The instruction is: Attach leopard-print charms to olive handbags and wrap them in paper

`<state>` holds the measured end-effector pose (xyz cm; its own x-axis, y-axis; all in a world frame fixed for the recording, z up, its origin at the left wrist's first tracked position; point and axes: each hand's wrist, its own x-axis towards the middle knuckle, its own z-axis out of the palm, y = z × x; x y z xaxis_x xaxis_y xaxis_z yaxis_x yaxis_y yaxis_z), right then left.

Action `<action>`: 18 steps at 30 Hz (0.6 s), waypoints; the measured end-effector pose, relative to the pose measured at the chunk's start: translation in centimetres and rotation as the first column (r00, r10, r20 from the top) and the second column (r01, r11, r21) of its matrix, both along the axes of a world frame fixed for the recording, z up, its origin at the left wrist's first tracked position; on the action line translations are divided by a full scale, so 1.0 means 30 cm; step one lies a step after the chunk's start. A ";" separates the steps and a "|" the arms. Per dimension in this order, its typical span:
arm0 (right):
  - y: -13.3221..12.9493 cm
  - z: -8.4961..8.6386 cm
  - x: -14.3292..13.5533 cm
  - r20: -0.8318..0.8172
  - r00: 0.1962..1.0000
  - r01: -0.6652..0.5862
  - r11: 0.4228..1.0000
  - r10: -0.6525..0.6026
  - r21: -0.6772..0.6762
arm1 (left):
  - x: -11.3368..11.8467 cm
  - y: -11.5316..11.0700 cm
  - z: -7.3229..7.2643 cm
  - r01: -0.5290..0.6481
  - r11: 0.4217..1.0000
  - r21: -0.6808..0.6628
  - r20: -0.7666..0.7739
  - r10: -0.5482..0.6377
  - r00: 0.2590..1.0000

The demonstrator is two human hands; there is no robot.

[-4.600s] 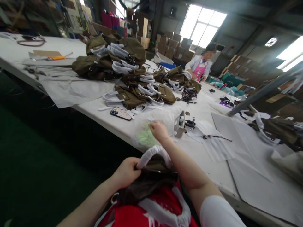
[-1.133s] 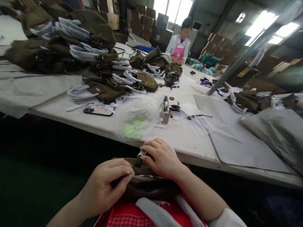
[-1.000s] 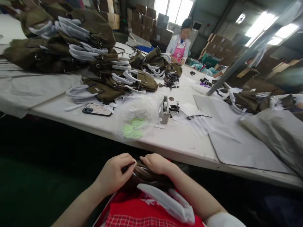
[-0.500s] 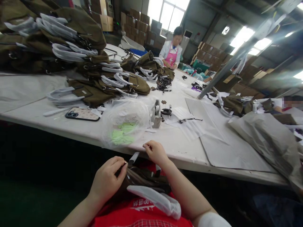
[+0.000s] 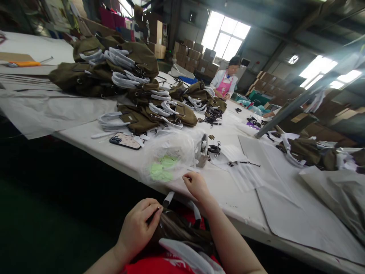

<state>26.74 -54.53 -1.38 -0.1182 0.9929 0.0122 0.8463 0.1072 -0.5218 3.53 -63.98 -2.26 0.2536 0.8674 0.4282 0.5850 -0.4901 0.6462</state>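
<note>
On my lap lies an olive-brown handbag (image 5: 182,228), its handles wrapped in white; a zip runs along its opening. My left hand (image 5: 139,224) is closed at the bag's left end, thumb and forefinger pinching its edge, with a tiny shiny bit at the fingertips. Raised over the table's front edge, my right hand (image 5: 196,185) has its fingers pinched together; whatever they hold is too small to make out. Just beyond it sits a clear plastic bag (image 5: 173,144) with light green slips (image 5: 164,167) inside. A grey tape dispenser-like device (image 5: 202,150) stands beside that bag.
Olive handbags (image 5: 137,61) with wrapped handles are piled at the back left. A phone (image 5: 125,140) lies near the front edge. Coiled black straps (image 5: 213,148), grey sheets (image 5: 285,198) and a slanted pole (image 5: 285,110) are to the right. A co-worker (image 5: 225,82) stands across the table.
The view has swung left and tilted, so the table things appear farther right. Both hands keep nearly the same pose, the left still pinching the handbag's edge.
</note>
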 end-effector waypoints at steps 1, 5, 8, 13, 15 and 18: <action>-0.004 -0.006 -0.012 0.003 1.000 -0.028 1.000 0.028 -0.014 | -0.002 -0.003 -0.001 -0.001 1.000 -0.007 -0.001 0.001 1.000; 0.000 -0.003 -0.060 0.037 0.995 -0.094 0.995 0.095 -0.026 | -0.009 -0.012 0.002 -0.004 0.999 -0.034 -0.001 0.004 1.000; 0.012 0.027 -0.097 0.062 0.990 -0.124 0.992 0.123 0.017 | -0.015 -0.018 0.007 -0.016 0.998 -0.053 0.003 0.016 1.000; -0.048 0.059 -0.160 0.082 0.977 -0.197 0.980 0.198 -0.023 | -0.029 -0.024 0.011 -0.012 0.999 -0.036 0.024 0.012 1.000; -0.106 0.051 -0.172 0.065 0.970 -0.232 0.971 0.236 -0.057 | -0.039 -0.030 0.007 -0.001 1.000 -0.005 0.034 0.002 0.999; -0.204 0.030 -0.174 0.039 0.963 -0.264 0.962 0.268 -0.072 | -0.066 -0.053 -0.013 0.018 0.998 0.055 0.040 -0.021 0.999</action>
